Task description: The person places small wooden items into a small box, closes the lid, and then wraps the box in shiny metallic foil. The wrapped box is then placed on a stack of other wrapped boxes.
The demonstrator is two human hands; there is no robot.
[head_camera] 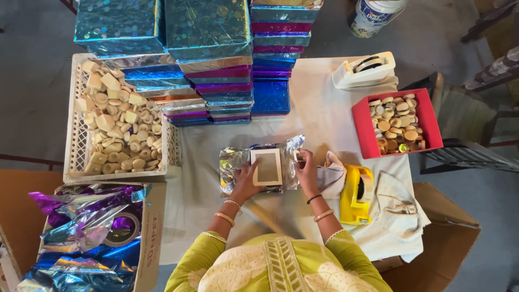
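Left hand (246, 181) pressed flat on a box (266, 167) lying on silver foil (232, 162) at table centre; right hand (306, 168) pinched the foil's edge. Around them — crate (75, 146), stacked boxes (216, 65), red tray (363, 127), yellow dispenser (354, 197). Bare cloth (319, 108) lay beyond.

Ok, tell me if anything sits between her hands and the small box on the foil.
Nothing visible does. The left hand lies flat against the box, and the right hand grips the foil at its right edge; both are in direct contact.
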